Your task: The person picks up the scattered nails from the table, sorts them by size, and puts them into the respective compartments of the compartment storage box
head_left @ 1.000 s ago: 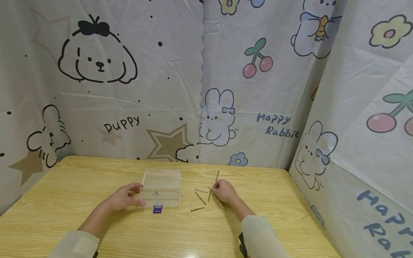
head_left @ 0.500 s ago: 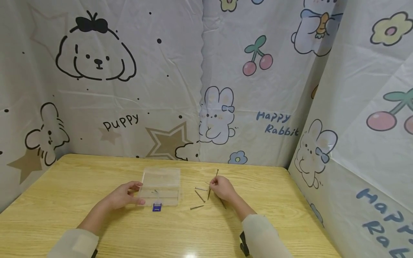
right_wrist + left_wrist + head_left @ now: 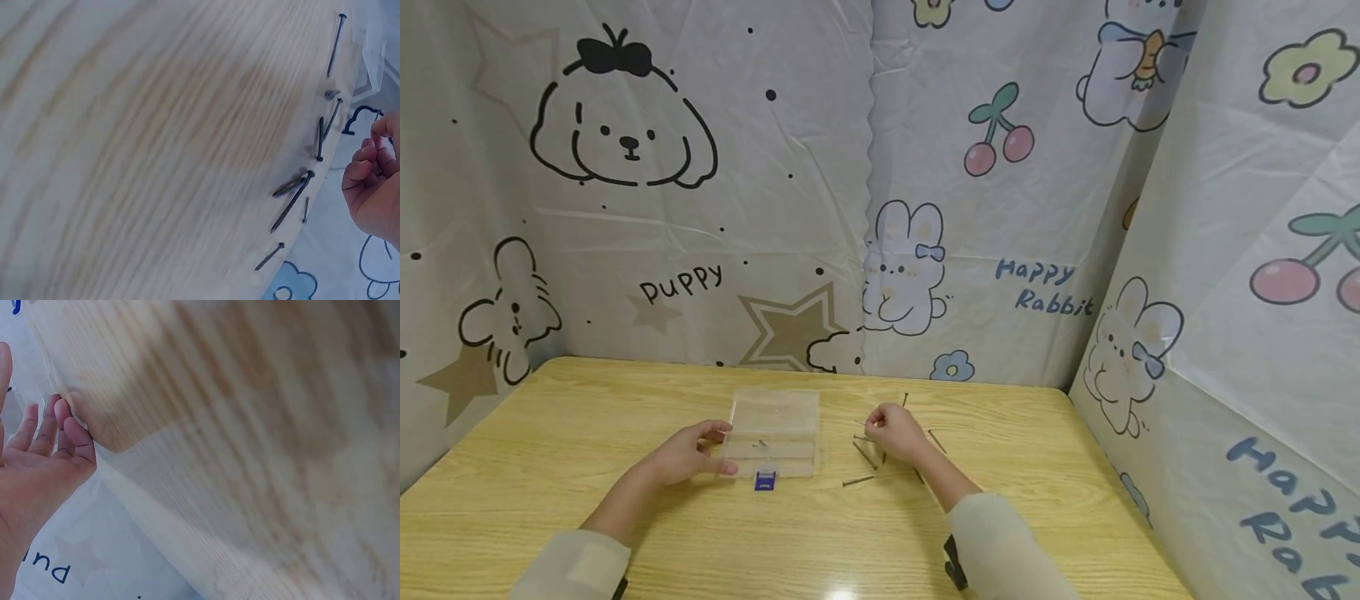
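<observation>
A clear plastic box [image 3: 775,412] lies with its lid raised back, a blue latch [image 3: 765,481] at its front. My left hand [image 3: 681,454] holds the box's left side, thumb near the front corner and fingers farther back. A couple of small nails [image 3: 760,444] lie in the front part of the box. My right hand [image 3: 897,432] is above the table to the right of the box, thumb and index finger pinching a thin nail, mostly hidden by the fingertips. In the right wrist view, the right hand [image 3: 378,181] has its other fingers curled.
Several loose nails lie right of the box, among them one near the front [image 3: 857,481], a slanted nail [image 3: 865,456] and one farther right [image 3: 937,441]. The wood-grain table [image 3: 760,542] meets a printed cloth backdrop [image 3: 790,208] behind and at the sides.
My right hand has lifted a nail from among the others and moved left toward the box, uncovering a nail at the right. The left hand stays at the box.
</observation>
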### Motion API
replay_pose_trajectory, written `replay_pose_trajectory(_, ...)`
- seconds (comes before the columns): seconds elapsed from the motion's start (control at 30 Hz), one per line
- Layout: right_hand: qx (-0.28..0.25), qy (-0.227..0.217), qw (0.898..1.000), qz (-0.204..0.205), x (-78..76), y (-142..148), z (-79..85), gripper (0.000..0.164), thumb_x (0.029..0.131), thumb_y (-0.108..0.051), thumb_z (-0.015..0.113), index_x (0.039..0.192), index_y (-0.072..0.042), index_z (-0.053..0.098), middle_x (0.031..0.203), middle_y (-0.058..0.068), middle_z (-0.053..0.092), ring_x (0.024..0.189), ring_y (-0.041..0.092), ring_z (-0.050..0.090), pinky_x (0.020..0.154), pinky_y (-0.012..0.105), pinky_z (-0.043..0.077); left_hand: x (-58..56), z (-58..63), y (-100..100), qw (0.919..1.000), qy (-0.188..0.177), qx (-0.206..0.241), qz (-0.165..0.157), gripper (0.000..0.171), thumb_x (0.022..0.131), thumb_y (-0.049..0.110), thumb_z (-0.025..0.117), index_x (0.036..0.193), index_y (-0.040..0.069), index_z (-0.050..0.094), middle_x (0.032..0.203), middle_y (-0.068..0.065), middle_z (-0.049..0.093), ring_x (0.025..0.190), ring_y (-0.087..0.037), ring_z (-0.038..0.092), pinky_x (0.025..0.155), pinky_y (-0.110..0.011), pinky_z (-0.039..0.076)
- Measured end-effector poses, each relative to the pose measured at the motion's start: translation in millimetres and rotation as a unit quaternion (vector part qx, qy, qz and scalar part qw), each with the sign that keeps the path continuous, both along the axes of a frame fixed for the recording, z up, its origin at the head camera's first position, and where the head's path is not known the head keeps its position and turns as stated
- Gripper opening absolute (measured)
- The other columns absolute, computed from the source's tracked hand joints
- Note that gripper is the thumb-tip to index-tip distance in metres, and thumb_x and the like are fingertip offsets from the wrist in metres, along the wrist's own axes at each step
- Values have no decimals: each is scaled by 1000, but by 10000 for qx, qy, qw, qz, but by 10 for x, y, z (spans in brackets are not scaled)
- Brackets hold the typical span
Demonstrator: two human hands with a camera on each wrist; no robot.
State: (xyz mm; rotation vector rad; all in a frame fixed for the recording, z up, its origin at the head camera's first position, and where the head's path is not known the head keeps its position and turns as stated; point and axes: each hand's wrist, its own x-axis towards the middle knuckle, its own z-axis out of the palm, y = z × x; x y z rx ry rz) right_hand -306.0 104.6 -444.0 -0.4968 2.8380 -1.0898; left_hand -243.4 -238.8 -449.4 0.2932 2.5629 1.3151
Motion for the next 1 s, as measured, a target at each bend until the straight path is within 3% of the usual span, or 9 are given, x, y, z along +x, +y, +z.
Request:
replay_pose_trajectory(0.47, 181, 173, 9994, 245, 49, -283, 85, 10, 86, -10, 56, 87, -5, 64, 70, -1, 51, 59, 9, 42, 55, 21, 37, 25, 20, 8, 10000, -25, 61, -5, 79, 78, 30, 76, 135, -7, 37, 132, -32, 42, 120, -53, 40, 95, -54, 42)
replay_pose_trajectory(0.7, 46, -4, 9992, 395, 76, -442, 104, 10, 89, -12, 55, 89, -6, 63, 72, -2, 51, 55, 8, 41, 51, 20, 36, 12, 6, 1, 10000, 8, 53, -16, 79, 78, 30, 76, 136, -6, 37, 132, -32, 42, 121, -53, 40, 95, -54, 42)
replay_pose_trajectory(1.0, 13, 172, 9982, 567, 89, -639, 149, 10, 86, -10, 57, 88, -4, 64, 71, -3, 49, 56, 6, 40, 51, 17, 34, 17, 3, -5, 9999, 36, 135, -38, 78, 78, 29, 76, 135, -6, 37, 132, -32, 42, 121, -54, 38, 95, -56, 41)
